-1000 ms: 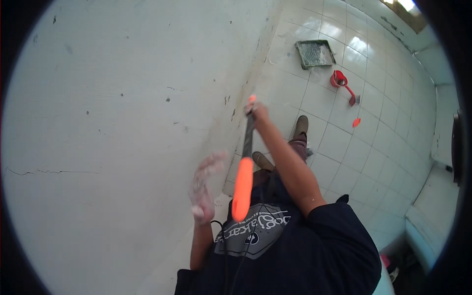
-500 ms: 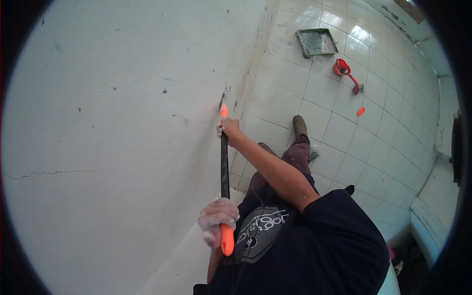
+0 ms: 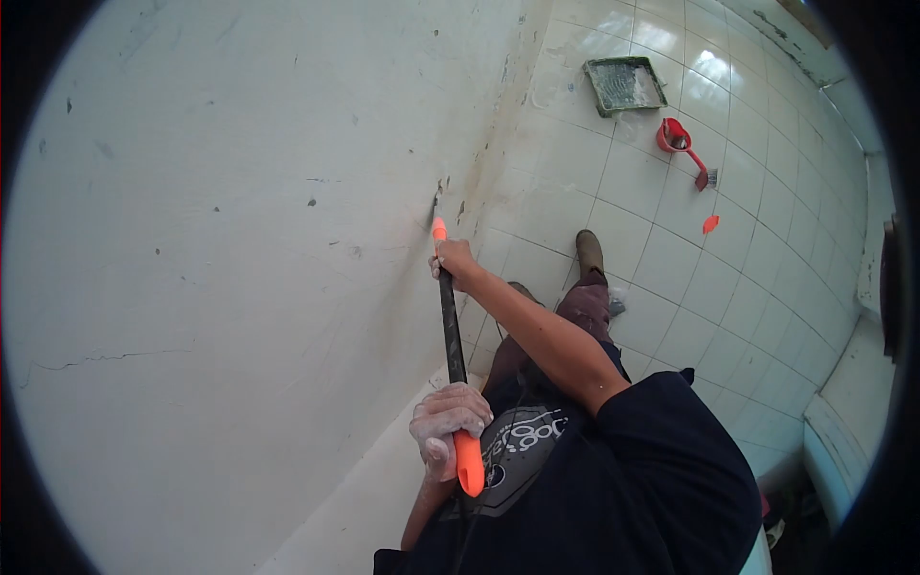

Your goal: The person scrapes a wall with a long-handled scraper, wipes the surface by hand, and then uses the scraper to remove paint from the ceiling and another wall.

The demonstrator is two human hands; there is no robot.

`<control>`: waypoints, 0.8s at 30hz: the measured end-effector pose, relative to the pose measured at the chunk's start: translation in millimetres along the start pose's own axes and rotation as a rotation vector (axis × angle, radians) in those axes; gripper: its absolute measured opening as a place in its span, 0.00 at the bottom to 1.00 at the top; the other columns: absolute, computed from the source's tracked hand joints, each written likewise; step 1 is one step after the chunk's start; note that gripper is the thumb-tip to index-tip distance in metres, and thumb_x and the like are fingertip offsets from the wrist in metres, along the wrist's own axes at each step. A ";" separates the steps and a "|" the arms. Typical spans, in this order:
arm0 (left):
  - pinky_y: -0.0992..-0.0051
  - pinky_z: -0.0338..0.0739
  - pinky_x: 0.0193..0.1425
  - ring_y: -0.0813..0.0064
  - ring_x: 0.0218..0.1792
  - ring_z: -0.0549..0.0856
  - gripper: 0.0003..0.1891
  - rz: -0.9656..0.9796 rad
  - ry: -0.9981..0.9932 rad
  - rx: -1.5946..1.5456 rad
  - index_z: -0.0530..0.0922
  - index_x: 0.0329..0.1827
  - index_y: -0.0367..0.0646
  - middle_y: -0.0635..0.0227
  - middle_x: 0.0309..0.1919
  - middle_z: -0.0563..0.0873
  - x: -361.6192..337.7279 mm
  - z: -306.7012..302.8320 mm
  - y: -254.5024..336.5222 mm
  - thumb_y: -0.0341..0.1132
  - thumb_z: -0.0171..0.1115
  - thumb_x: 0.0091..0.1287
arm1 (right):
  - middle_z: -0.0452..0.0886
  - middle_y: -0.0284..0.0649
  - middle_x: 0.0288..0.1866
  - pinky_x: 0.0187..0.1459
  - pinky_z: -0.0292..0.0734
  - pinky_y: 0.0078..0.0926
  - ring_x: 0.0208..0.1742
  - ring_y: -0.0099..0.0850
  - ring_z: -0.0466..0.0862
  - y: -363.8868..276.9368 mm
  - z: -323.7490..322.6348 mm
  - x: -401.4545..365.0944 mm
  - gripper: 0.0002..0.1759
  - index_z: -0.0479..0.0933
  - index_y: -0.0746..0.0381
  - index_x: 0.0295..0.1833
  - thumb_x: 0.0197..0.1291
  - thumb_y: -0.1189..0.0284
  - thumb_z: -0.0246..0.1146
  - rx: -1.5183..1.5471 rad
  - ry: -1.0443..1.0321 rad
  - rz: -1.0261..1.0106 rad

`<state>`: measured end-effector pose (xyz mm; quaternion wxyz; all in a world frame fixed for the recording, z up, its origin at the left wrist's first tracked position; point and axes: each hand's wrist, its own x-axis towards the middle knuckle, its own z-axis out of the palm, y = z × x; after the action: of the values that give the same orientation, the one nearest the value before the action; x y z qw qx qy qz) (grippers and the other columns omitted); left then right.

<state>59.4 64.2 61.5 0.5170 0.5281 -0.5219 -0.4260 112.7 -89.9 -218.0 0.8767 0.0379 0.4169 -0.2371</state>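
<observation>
Both hands are wrapped round a long-handled scraper (image 3: 451, 331) with a black shaft and orange ends. My right hand (image 3: 454, 264) grips it high up, just below the upper orange collar. Lower down, my left hand (image 3: 448, 427), coated in white powder, is closed round the shaft above the orange butt end. The scraper's thin blade points up at the white wall (image 3: 240, 287), close to some chipped spots near the wall's bottom edge. Whether the blade touches the wall is hard to tell.
On the tiled floor (image 3: 642, 230) lie a smeared paint tray (image 3: 604, 86), a red dipper (image 3: 673, 136) with a brush (image 3: 709, 179) by its handle, and an orange scrap (image 3: 710, 224). My boot (image 3: 589, 253) stands near the wall. A light-coloured ledge (image 3: 834, 441) runs at the right.
The scraper's butt end and my left hand have swung to the right, so the shaft leans more. The blade end has dropped slightly lower in view. Both hands keep their hold.
</observation>
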 end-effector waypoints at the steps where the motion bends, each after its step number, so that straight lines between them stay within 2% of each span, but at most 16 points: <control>1: 0.65 0.76 0.32 0.60 0.21 0.83 0.43 0.011 0.012 -0.029 0.73 0.18 0.37 0.59 0.17 0.80 -0.9 1.8 0.9 0.70 0.40 0.76 | 0.72 0.36 0.27 0.19 0.72 0.22 0.18 0.21 0.70 2.1 -2.7 -0.3 0.06 0.63 0.60 0.45 0.70 0.72 0.53 -0.023 -0.015 -0.006; 9: 0.65 0.76 0.30 0.60 0.20 0.82 0.43 -0.042 0.096 -0.033 0.74 0.17 0.37 0.58 0.17 0.80 1.0 2.3 -2.0 0.69 0.41 0.77 | 0.72 0.36 0.27 0.20 0.74 0.23 0.18 0.23 0.71 15.9 -8.8 12.5 0.08 0.63 0.60 0.45 0.71 0.69 0.54 -0.001 -0.021 0.044; 11: 0.66 0.76 0.30 0.61 0.20 0.82 0.43 -0.061 0.096 -0.029 0.74 0.17 0.37 0.57 0.17 0.80 3.3 -1.3 -2.0 0.68 0.41 0.77 | 0.72 0.37 0.26 0.20 0.74 0.25 0.19 0.24 0.72 12.6 -4.7 18.4 0.08 0.63 0.61 0.43 0.71 0.69 0.53 -0.028 0.055 0.043; 13: 0.65 0.76 0.30 0.61 0.20 0.82 0.43 -0.005 0.123 -0.100 0.74 0.16 0.37 0.58 0.16 0.80 2.5 -2.0 0.6 0.68 0.43 0.76 | 0.72 0.37 0.26 0.20 0.74 0.25 0.19 0.25 0.72 14.1 -4.0 17.7 0.07 0.63 0.61 0.44 0.71 0.69 0.52 -0.035 0.039 0.008; 17: 0.65 0.76 0.30 0.61 0.19 0.82 0.42 -0.013 0.122 -0.082 0.75 0.17 0.37 0.58 0.16 0.80 -0.2 -11.7 -5.0 0.68 0.44 0.76 | 0.71 0.38 0.26 0.20 0.74 0.27 0.19 0.27 0.72 8.0 5.9 -1.8 0.06 0.64 0.64 0.45 0.72 0.72 0.50 -0.058 0.055 -0.053; 20: 0.65 0.76 0.29 0.61 0.18 0.81 0.41 0.083 0.123 -0.121 0.76 0.19 0.37 0.58 0.17 0.81 -4.8 -17.1 -9.9 0.67 0.44 0.77 | 0.71 0.39 0.25 0.20 0.74 0.28 0.19 0.27 0.72 8.9 6.2 8.4 0.06 0.64 0.66 0.46 0.73 0.73 0.48 -0.084 0.061 -0.066; 24: 0.65 0.75 0.28 0.62 0.19 0.82 0.39 0.084 0.126 -0.167 0.76 0.19 0.38 0.57 0.17 0.81 -8.8 -25.4 -7.2 0.65 0.46 0.77 | 0.72 0.40 0.26 0.20 0.75 0.29 0.19 0.27 0.72 9.4 11.0 0.1 0.07 0.64 0.67 0.46 0.73 0.73 0.48 -0.078 0.064 -0.108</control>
<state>84.4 75.0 56.2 0.6083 0.4866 -0.4727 -0.4120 124.8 -84.5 -212.1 0.8496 -0.0110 0.4550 -0.2663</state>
